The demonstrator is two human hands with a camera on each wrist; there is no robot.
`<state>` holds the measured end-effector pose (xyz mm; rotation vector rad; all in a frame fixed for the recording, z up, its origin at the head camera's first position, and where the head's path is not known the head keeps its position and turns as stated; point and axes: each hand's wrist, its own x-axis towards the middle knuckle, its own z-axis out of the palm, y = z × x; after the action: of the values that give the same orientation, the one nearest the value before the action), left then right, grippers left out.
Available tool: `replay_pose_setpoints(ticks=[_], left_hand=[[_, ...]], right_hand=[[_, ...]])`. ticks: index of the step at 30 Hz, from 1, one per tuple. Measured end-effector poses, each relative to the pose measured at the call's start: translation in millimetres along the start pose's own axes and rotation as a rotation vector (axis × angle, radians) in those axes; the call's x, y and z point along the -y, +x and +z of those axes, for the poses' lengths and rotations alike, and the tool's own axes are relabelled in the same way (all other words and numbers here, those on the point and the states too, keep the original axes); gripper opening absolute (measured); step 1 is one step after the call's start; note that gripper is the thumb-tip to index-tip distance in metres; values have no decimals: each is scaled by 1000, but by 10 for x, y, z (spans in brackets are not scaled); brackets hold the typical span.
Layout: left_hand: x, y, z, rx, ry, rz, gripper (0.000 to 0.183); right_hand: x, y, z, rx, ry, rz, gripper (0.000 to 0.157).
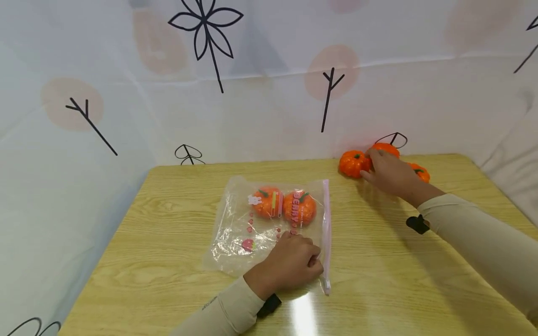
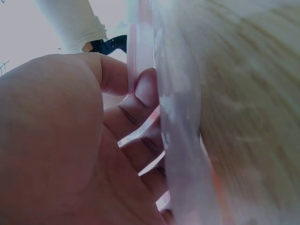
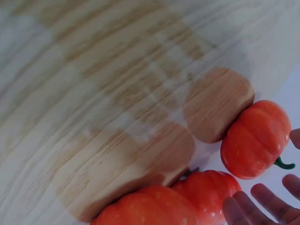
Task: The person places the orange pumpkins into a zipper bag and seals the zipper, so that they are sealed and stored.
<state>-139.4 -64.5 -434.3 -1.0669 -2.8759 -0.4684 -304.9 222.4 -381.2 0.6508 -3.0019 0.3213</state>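
A clear zip bag [image 1: 233, 217] with a pink slider strip lies flat on the table, two small orange pumpkins [image 1: 299, 208] inside it. My left hand [image 1: 290, 262] rests over the bag's near right part. In the left wrist view, its thumb [image 2: 115, 77] and curled fingers pinch the bag's edge by the strip. At the back right, my right hand [image 1: 388, 175] reaches among three loose orange pumpkins, the leftmost pumpkin [image 1: 354, 163] beside its fingertips. Its fingers [image 3: 267, 201] are spread near the pumpkins in the right wrist view, around none of them.
The wooden table [image 1: 168, 224] ends at the back against a pale cloth [image 1: 260, 121] printed with flowers and twigs. One loose pumpkin [image 1: 419, 171] is partly hidden behind my right hand, and another pumpkin [image 1: 385, 149] sits close to the cloth.
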Motion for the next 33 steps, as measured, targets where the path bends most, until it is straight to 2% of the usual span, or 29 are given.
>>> replay_pose_setpoints(ticks=[7, 14, 27, 33], left_hand=[[2, -6, 14, -11, -3, 0, 32], [-4, -3, -5, -4, 8, 3, 33], [-14, -2, -27, -8, 11, 0, 32], [-11, -1, -33, -16, 20, 5, 32]], right_hand=[[16, 130, 27, 34, 139, 62, 75], [0, 236, 61, 81, 163, 117, 83], [4, 252, 165, 4, 176, 120, 70], [25, 221, 201, -28, 177, 129, 72]])
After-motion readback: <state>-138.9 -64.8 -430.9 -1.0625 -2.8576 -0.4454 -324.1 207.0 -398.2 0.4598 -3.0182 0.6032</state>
